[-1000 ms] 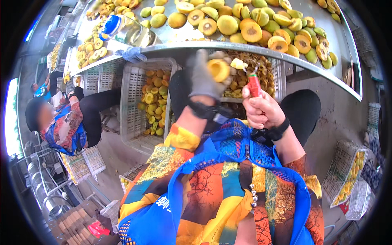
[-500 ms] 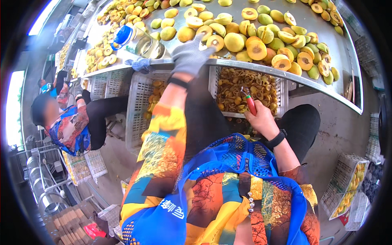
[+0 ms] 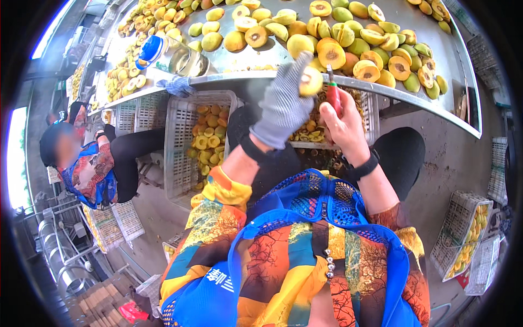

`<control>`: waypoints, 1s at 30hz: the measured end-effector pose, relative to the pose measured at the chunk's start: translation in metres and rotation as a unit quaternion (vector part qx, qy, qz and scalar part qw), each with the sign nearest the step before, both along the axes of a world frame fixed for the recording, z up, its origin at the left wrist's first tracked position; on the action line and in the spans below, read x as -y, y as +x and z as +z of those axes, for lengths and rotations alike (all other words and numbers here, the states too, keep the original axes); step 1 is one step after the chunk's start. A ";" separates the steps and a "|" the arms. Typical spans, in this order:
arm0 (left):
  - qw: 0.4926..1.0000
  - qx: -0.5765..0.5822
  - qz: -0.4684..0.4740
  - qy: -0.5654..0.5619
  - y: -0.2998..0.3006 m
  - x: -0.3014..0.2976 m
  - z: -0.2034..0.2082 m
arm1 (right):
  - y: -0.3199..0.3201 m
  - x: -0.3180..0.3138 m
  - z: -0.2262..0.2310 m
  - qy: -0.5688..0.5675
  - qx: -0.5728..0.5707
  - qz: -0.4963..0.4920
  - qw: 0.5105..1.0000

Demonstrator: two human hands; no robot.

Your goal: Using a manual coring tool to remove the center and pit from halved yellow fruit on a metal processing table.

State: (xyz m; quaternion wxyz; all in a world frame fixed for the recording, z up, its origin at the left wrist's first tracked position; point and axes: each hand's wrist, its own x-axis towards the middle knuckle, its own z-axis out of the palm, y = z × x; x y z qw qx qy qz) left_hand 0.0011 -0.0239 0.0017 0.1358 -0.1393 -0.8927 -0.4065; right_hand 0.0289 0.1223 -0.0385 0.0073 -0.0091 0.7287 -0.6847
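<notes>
Left hand, in a grey knit glove (image 3: 280,106), is at the near edge of the shiny metal table (image 3: 234,62). Its fingers grip a round, yellow-fleshed fruit half (image 3: 311,82), cut face showing, with a darker centre. Bare right hand (image 3: 347,125), also at the table's near edge, has its fingers wrapped around a slim red-handled tool (image 3: 333,99), metal tip pointing up toward the table. Tip just beside the fruit half; no contact clearly visible.

Change noted: half a second ago the gloved hand reached over the table's edge toward the fruit, well apart from the tool. Now it is back with a half, and the two hands have closed up. Judgement: a fresh piece has come to the tool, its centre apparently in place, so work on it looks not yet begun.

On the table: a heap of green-yellow fruit, whole and halved (image 3: 354,52); toward the table's left part, a clear container with a blue lid (image 3: 185,60). Below the table's near edge: a pale plastic crate of brownish-yellow scraps (image 3: 373,117), partly hidden by the hands; left of it, a pale plastic crate of orange-yellow fruit (image 3: 177,141).
</notes>
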 end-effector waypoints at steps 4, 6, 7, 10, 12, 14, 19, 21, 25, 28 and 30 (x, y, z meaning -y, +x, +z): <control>0.938 0.162 -0.076 0.297 0.032 -0.009 -0.015 | 0.005 -0.002 0.024 -0.162 0.152 0.024 0.975; 0.854 0.252 -0.095 0.446 0.033 -0.004 -0.019 | 0.006 -0.013 0.029 -0.236 0.186 0.093 0.949; 0.739 0.330 -0.112 0.577 0.034 -0.002 -0.020 | 0.007 -0.015 0.027 -0.227 0.189 0.123 0.947; 0.661 0.419 -0.028 0.622 0.033 -0.011 -0.025 | 0.006 -0.007 0.012 -0.012 0.031 0.085 0.996; 0.660 0.422 0.003 0.621 0.031 -0.010 -0.029 | 0.010 -0.006 0.006 0.195 -0.134 0.010 0.972; 0.658 0.423 0.068 0.619 0.029 -0.005 -0.034 | 0.022 -0.007 0.022 0.259 -0.054 0.034 0.964; 0.681 0.318 0.069 0.656 0.026 -0.015 -0.052 | 0.048 -0.002 0.015 0.296 -0.032 0.089 0.950; 0.692 0.324 0.063 0.642 0.028 -0.018 -0.052 | 0.048 -0.003 0.014 0.291 -0.021 0.088 0.952; 0.736 0.295 0.053 0.607 0.026 -0.023 -0.059 | 0.051 0.000 0.015 0.298 0.009 0.088 0.950; 0.739 0.292 0.064 0.603 0.033 -0.031 -0.044 | 0.055 0.001 0.015 0.311 0.032 0.091 0.945; 0.771 0.261 0.079 0.575 0.034 -0.033 -0.045 | 0.057 0.002 0.015 0.318 0.033 0.090 0.943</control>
